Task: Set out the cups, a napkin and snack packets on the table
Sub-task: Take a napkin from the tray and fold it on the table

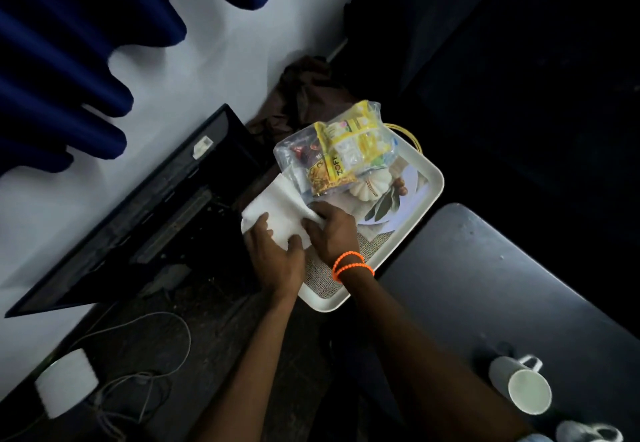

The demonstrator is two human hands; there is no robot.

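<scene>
Left hand (273, 258) and right hand (332, 230) grip the napkin (277, 209)

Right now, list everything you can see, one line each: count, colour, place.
napkin: one, white, at tray's left edge, held by both hands
snack packets: several, mostly yellow, in a clear bag on the tray
tray: one, white, beside the table
cups: two, white, on the table, bottom right
table: one, dark grey, right
monitor: one, black, left
curtain: one, blue, top left
hands: left hand and right hand, on the napkin
</scene>
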